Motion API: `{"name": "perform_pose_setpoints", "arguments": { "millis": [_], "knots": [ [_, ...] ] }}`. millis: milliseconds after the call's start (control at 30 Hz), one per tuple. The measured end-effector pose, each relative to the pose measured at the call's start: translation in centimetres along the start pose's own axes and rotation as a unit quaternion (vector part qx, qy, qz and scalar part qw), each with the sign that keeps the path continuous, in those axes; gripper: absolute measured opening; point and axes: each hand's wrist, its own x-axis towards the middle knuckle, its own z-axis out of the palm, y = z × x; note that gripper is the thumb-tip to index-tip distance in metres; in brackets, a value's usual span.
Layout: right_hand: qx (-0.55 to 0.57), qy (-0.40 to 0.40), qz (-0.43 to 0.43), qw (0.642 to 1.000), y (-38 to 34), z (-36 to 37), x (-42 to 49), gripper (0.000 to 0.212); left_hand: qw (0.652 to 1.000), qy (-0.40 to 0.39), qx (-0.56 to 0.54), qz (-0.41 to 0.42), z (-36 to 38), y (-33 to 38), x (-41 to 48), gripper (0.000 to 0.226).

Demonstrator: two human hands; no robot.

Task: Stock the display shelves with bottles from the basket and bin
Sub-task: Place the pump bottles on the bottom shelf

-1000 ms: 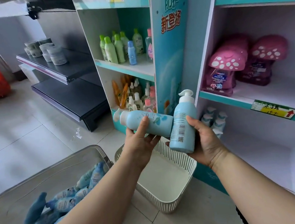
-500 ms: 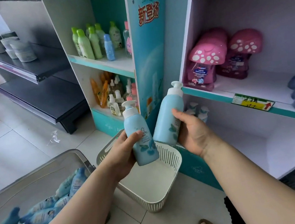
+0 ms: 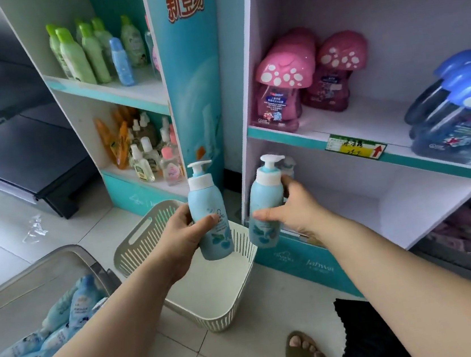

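My left hand [image 3: 184, 233] grips a light blue pump bottle [image 3: 208, 211], upright, above the white slatted basket [image 3: 135, 244]. My right hand [image 3: 294, 211] grips a second light blue pump bottle [image 3: 265, 201], upright, at the left front corner of the low white shelf [image 3: 380, 208]. More pump bottles stand behind it in that shelf corner, mostly hidden. The basket looks empty inside. At lower left a clear plastic bin [image 3: 46, 269] holds several blue bottles [image 3: 67, 314] lying down.
Pink mushroom-cap bottles [image 3: 285, 83] and blue ones [image 3: 457, 109] fill the shelf above, with a yellow price tag [image 3: 355, 147] on its edge. Green and orange bottles line the left unit [image 3: 89, 57]. A dark metal rack [image 3: 14, 125] stands far left. My sandalled foot [image 3: 303, 354] is below.
Both bottles have been turned upright and carried forward. The right one has moved to the low shelf's left corner, and the view has swung right and closer to the shelves.
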Motion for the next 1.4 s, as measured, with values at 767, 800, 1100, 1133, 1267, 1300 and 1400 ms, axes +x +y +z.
{"name": "perform_pose_setpoints", "arguments": {
  "millis": [767,800,1100,1133,1267,1300,1400],
  "knots": [
    [-0.174,0.198,0.077,0.962,19.9,-4.7,11.7,0.072,0.995,-0.089,0.031,-0.025,5.4,-10.6,10.5,0.055],
    [-0.175,0.193,0.064,0.963,20.4,-4.5,11.7,0.071,0.995,-0.092,0.028,-0.028,5.4,-10.8,10.6,0.055],
    [-0.075,0.154,0.087,0.981,22.3,-4.5,11.8,0.081,0.992,-0.109,0.006,-0.063,6.3,-12.4,10.8,0.061],
    [-0.052,0.151,0.101,0.982,22.3,-4.6,11.5,0.09,0.991,-0.113,0.005,-0.067,6.3,-12.4,10.8,0.061],
    [-0.029,0.211,0.07,0.974,20.9,-5.3,8.2,0.074,0.986,-0.136,-0.018,-0.093,6.5,-12.5,10.8,0.07],
    [-0.01,0.213,0.033,0.976,20.0,-5.5,7.0,0.061,0.984,-0.142,-0.026,-0.1,6.8,-12.4,10.8,0.073],
    [0.067,0.068,-0.035,0.995,16.7,-5.5,3.9,0.041,0.977,-0.186,-0.035,-0.103,8.3,-12.1,10.4,0.076]
  ]
}}
